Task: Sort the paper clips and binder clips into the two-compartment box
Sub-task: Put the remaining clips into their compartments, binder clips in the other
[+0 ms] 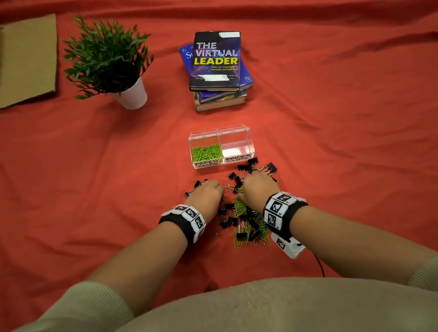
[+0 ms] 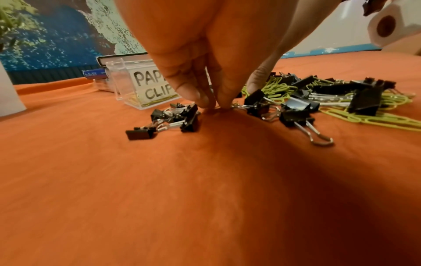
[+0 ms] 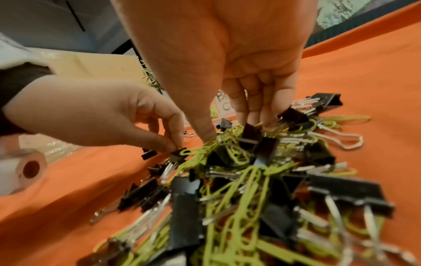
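The left hand's (image 2: pixel 205 54) fingers (image 2: pixel 193 93) are drawn together at their tips, which press down onto the red cloth (image 2: pixel 159 180) at the near edge of the scattered clips; whether they have a clip between them I cannot tell, though the right wrist view suggests a pinch at a small black binder clip tangled with a green paper clip. The right hand's (image 3: pixel 227 54) fingers (image 3: pixel 266 111) reach down, slightly apart, into the mixed pile (image 3: pixel 250 171); nothing plainly sits in their grip.

The pile of black binder clips (image 1: pixel 250 166) and green paper clips (image 1: pixel 240 208) lies on the cloth just in front of the two-compartment box (image 1: pixel 221 148). Its left half, labelled for paper clips, already holds a green heap; the right half, labelled for binder clips, looks bare.

So the step in hand seems to be picking more paper clips. The next move likely calls for teasing one kind free of the tangle, then carrying it forward to the matching half.
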